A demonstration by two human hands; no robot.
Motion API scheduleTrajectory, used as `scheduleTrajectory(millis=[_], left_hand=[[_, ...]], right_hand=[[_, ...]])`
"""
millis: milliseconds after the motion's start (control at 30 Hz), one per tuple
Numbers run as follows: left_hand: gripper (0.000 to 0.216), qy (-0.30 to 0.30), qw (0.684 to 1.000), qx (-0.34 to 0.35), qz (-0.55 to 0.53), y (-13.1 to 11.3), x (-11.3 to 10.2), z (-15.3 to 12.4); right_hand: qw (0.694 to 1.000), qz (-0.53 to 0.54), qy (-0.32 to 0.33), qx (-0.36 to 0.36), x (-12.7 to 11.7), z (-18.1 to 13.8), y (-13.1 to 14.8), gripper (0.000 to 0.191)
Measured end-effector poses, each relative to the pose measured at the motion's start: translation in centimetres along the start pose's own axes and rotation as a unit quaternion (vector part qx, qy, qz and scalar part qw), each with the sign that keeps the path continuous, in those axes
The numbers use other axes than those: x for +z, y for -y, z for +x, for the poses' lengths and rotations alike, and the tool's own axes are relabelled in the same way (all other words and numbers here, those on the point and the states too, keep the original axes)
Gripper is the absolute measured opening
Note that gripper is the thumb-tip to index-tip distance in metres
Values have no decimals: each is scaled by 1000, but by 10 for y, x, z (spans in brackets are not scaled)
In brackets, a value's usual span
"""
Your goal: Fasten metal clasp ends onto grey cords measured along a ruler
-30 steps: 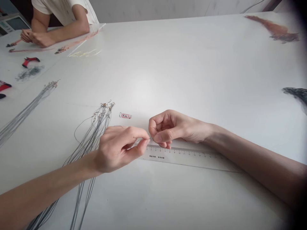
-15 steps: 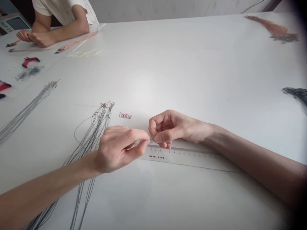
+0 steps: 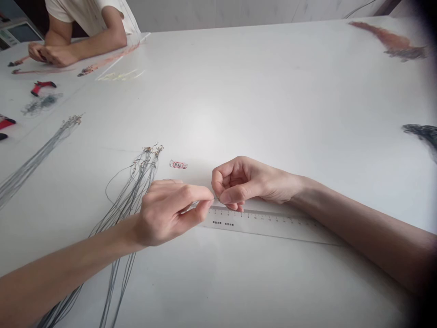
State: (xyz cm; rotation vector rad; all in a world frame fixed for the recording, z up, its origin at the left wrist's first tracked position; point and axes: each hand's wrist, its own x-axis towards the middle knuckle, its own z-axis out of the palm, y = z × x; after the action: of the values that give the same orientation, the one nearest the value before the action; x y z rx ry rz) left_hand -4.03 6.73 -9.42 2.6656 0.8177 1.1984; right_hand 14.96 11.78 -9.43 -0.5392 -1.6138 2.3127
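Note:
My left hand (image 3: 174, 212) is closed in a pinch, with thumb and forefinger tips close together. Facing it, my right hand (image 3: 242, 184) is also pinched shut, its other fingers curled in. Between the two sets of fingertips shows a tiny dark bit of something, too small to make out. Just below them lies a clear ruler (image 3: 266, 228), partly covered by my right wrist. A bundle of grey fishing lines with small hooks (image 3: 146, 157) runs beneath my left forearm. Above my left hand sits a small sweet wrapper or label with a red outline (image 3: 178, 164).
A second bundle of lines with hooks (image 3: 51, 146) lies at left, near red-handled pliers (image 3: 43, 87) and a grey-green tangle (image 3: 41, 104). A co-worker's hands (image 3: 54, 54) rest at the table's far left. Reddish strands (image 3: 392, 41) and a dark bundle (image 3: 421, 132) lie at right.
My own hands stay almost exactly where they were, still pinched together over the ruler. The co-worker's hands have shifted slightly closer together.

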Motion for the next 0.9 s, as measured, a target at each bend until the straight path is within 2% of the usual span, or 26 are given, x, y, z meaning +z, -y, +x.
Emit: scheduleTrajectory(millis=[900], left_hand=[[15, 8, 1000, -9, -18, 1, 0, -3]], right_hand=[[1000, 13, 3, -5, 0, 0, 0, 7]])
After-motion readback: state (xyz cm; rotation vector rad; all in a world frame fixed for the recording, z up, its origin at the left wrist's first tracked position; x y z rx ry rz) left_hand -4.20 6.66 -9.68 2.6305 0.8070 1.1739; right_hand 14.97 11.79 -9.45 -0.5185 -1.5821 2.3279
